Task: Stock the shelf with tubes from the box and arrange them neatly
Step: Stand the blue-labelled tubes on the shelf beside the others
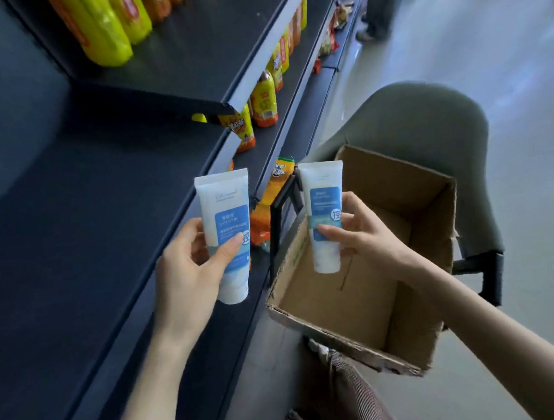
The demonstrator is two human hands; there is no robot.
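From your head camera, your left hand (188, 276) grips a white tube with a blue label (227, 233). The thumb is pressed across the front of the label and the fingers are curled round behind. You hold that tube upright, flat crimped end up and rounded end down, in front of the edge of the dark shelf (88, 224). Your right hand (367, 236) pinches a second tube (324, 216) of the same kind, thumb on the label and fingers wrapped round its far side. This one is also upright, and it hangs above the open top of the cardboard box (439, 263). The two tubes are near each other but do not touch. The box stands just to the right of the shelf, with a grey chair (427, 121) behind it and its bare cardboard floor showing. On the shelf beyond your left tube stand orange and yellow bottles (262, 103) in a row. More yellow bottles (105, 27) stand on the upper shelf (197, 50). Orange snack packets (268, 204) sit lower down, between the two tubes as you see them.
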